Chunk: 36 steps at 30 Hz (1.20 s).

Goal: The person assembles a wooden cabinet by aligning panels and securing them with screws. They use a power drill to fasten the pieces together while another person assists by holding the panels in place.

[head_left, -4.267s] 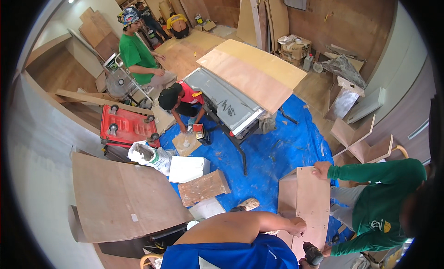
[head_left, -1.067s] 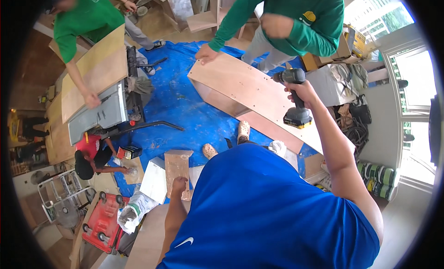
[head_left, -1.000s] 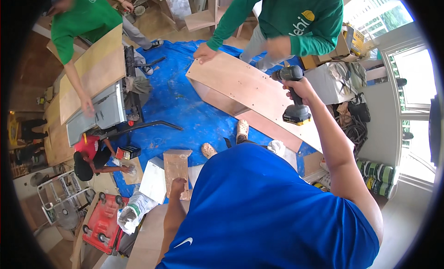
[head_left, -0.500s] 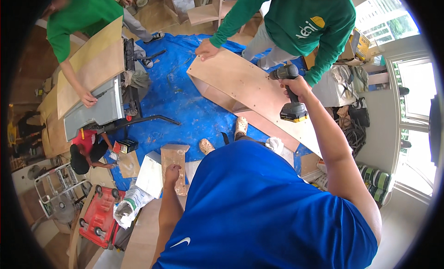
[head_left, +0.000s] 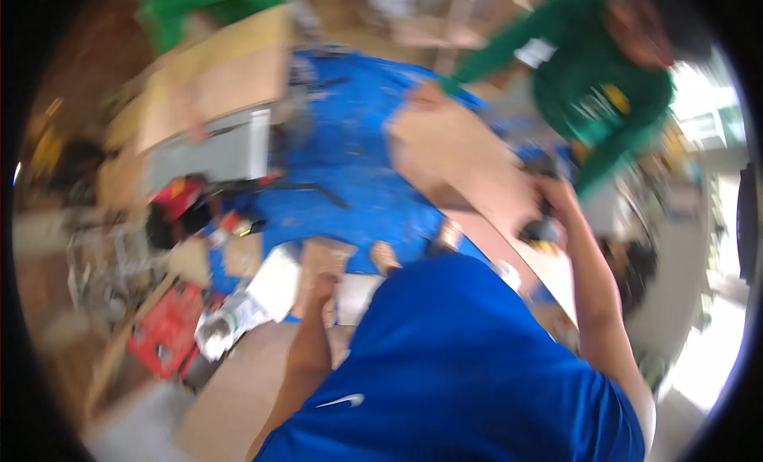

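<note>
While blur smeared most of the view, your right hand gripped a drill over a long, pale wooden box on the blue sheet. Your forearm covered part of the wooden box, and the drill's tip was too smeared to show whether it touched. The drill looked dark, yellowish near its base. Your left hand hung near a brown box; I couldn't tell if it was curled or spread.

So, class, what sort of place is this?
Probably an indoor carpentry work area: a blue tarp spread underfoot, a long wooden box, and a power drill in the right hand.
</note>
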### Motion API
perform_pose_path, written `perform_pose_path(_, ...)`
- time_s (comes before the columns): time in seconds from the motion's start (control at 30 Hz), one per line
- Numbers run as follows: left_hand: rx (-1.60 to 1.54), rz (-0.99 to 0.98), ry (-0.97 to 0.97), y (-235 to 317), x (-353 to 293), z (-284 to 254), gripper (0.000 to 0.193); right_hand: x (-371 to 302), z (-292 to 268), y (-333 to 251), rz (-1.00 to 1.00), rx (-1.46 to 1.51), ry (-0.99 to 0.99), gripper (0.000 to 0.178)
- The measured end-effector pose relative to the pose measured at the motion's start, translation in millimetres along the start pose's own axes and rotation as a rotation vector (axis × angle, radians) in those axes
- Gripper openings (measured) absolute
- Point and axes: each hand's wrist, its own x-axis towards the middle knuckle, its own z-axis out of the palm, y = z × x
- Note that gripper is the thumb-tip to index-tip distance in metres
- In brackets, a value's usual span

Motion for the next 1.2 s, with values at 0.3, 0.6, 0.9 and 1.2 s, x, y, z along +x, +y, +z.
perform_pose_path(0.3, 0.091, -0.151, 0.144, 64, 12, -14, 0.037, 17, 8, 0, 0.188, 0.442, -0.297, 0.033)
perform_pose_path(0.6, 0.213, -0.201, 0.079, 66, -6, -12, 0.039, 18, 19, -11, 0.193, 0.312, -0.173, 0.026)
perform_pose_path(0.9, 0.326, -0.161, 0.029, 19, 4, -3, 0.035, 17, 19, -14, 0.187, 0.357, -0.221, 0.027)
perform_pose_path(1.2, -0.287, -0.218, 0.093, 90, 9, -40, 0.02, 17, 18, -33, 0.22, 0.32, -0.066, 0.016)
